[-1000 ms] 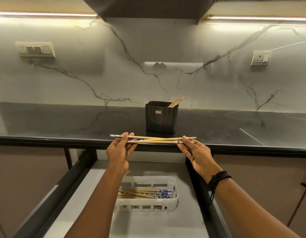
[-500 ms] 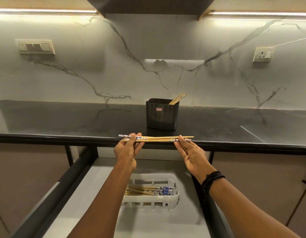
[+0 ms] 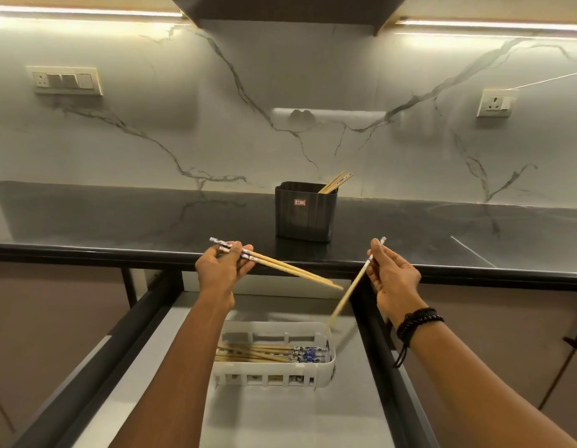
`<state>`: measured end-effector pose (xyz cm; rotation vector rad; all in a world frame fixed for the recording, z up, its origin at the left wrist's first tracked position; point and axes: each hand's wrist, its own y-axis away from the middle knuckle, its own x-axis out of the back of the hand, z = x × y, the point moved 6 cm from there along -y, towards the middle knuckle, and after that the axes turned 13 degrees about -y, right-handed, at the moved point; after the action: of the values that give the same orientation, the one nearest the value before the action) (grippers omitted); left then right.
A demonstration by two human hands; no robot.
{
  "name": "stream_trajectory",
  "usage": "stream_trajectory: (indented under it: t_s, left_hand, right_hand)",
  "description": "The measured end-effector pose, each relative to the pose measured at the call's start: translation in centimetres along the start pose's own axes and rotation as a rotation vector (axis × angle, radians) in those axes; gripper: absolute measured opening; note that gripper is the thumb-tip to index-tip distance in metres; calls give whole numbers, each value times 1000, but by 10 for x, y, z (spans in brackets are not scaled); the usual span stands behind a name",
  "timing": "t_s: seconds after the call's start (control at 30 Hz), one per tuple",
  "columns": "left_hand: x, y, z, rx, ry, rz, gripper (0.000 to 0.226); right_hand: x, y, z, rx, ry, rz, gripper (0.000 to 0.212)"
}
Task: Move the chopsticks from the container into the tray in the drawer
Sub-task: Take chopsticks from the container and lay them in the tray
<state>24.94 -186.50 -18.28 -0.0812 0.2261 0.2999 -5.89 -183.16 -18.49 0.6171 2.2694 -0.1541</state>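
Centre frame: left hand (image 3: 223, 270) pinches two pale wooden chopsticks (image 3: 290, 269); right hand (image 3: 392, 276) grips a single wooden chopstick (image 3: 348, 294), tip angled down over the white slotted plastic tray (image 3: 329, 367).

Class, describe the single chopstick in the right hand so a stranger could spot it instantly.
Find the black countertop edge above the open drawer. Just in front, the right hand pinches one chopstick by its patterned end, its bare tip slanting down toward the white tray. The left hand holds two.
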Motion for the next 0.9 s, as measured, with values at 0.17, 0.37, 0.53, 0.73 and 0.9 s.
stream_trajectory:
  t_s: [0.17,0.37,0.53,0.73,0.9]
  left_hand:
    - [-31,16,-3,1,-199,-360,23]
    - [-62,38,-15,-9,-382,-585,23]
    - [-68,41,-22,-35,-485,-657,27]
    - [-70,45,-22,-52,-500,-670,23]
    - [-71,45,-22,-62,-497,-642,23]
  right_hand:
    - [-25,10,4,131,408,-286,25]
    - [-52,36,26,195,633,-557,20]
    - [-54,41,37,252,688,-640,16]
    - [-55,41,38,211,662,-593,13]
    - [-55,43,48,119,663,-560,13]
